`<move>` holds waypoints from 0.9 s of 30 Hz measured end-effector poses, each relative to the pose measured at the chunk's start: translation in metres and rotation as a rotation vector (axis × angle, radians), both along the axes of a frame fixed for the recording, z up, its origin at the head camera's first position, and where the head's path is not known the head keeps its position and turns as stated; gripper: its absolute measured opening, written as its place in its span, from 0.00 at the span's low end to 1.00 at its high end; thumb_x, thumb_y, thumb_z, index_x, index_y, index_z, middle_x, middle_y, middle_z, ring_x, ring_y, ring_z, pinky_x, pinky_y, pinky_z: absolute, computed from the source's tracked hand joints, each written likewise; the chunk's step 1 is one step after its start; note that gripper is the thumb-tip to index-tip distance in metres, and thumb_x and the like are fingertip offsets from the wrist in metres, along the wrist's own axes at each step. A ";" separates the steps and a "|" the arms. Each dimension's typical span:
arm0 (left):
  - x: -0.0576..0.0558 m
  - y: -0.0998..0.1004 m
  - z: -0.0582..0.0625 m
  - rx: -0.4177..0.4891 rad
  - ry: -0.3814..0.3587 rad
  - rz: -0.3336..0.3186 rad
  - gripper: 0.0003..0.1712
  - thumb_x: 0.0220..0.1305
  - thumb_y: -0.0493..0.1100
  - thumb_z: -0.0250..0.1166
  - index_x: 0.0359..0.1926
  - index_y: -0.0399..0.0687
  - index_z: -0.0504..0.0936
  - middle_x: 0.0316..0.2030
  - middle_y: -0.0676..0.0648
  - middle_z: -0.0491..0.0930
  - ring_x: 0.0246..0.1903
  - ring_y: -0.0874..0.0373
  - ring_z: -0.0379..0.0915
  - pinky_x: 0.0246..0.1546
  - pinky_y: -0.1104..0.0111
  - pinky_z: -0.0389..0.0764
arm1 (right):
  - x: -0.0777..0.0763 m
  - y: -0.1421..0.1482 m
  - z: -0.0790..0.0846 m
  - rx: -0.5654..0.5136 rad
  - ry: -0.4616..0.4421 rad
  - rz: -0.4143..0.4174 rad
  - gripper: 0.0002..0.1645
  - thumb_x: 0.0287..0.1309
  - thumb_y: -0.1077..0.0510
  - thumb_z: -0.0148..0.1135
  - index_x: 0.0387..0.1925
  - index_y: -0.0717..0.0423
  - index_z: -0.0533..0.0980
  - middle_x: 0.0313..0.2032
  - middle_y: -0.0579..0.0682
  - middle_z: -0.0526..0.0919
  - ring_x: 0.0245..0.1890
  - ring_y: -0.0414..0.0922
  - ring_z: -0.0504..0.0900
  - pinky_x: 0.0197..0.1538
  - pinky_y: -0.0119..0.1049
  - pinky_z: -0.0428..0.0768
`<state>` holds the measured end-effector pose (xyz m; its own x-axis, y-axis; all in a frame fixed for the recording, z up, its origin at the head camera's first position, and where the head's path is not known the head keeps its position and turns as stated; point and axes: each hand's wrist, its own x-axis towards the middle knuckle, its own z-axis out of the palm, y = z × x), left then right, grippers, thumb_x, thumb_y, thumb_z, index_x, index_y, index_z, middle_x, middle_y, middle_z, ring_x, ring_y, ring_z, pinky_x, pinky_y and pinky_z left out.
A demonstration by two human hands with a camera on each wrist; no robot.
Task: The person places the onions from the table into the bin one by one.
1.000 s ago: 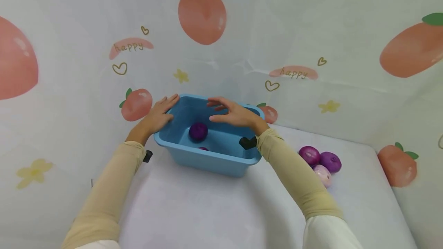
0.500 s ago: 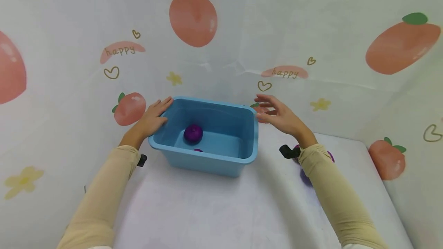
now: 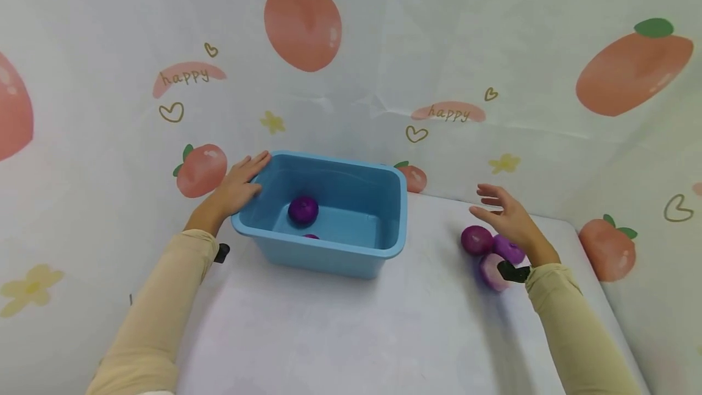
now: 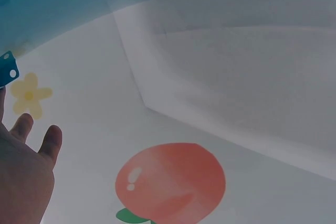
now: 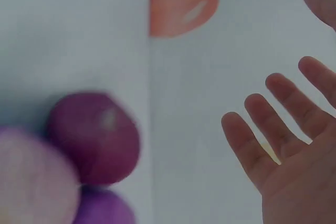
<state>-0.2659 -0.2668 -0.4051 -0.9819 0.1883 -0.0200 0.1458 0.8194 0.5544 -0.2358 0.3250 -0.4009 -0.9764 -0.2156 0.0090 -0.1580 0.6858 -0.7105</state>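
A blue plastic bin stands on the white table. Inside it lies a purple onion, and a second onion shows only its top above the near wall. On the bin's left rim rests my left hand, fingers extended toward the far corner and thumb toward the inside. My right hand hovers by a cluster of three onions to the bin's right, fingers spread, holding nothing. The cluster has a dark purple onion, a brighter purple onion and a pale pinkish onion, partly hidden by the wrist camera.
Behind the white table hangs a white cloth printed with peaches, hearts and flowers. The bin's far side stands close to this cloth. A black wrist camera sits below my right hand.
My right hand has moved from over the bin, past its right side, to the onion cluster. The left hand has stayed on the rim. The view has shifted slightly.
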 end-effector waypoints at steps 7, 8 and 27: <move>0.000 -0.001 -0.001 0.001 -0.007 -0.006 0.44 0.67 0.41 0.46 0.82 0.64 0.44 0.83 0.53 0.40 0.82 0.37 0.28 0.71 0.25 0.41 | 0.001 0.015 -0.027 0.033 -0.144 0.036 0.51 0.65 0.43 0.64 0.78 0.61 0.53 0.76 0.69 0.58 0.73 0.73 0.61 0.69 0.70 0.65; 0.001 -0.001 -0.001 0.002 -0.007 -0.007 0.44 0.67 0.41 0.46 0.82 0.63 0.44 0.83 0.53 0.40 0.82 0.37 0.28 0.72 0.25 0.41 | 0.000 0.015 -0.030 0.041 -0.164 0.044 0.52 0.65 0.42 0.64 0.78 0.61 0.52 0.76 0.69 0.57 0.73 0.73 0.60 0.70 0.70 0.65; -0.001 -0.001 0.001 -0.001 0.000 -0.015 0.45 0.66 0.39 0.46 0.82 0.61 0.44 0.83 0.51 0.41 0.82 0.36 0.28 0.73 0.27 0.38 | -0.005 0.013 -0.049 0.302 -0.205 0.072 0.48 0.55 0.46 0.72 0.70 0.67 0.66 0.59 0.75 0.76 0.57 0.66 0.76 0.62 0.63 0.73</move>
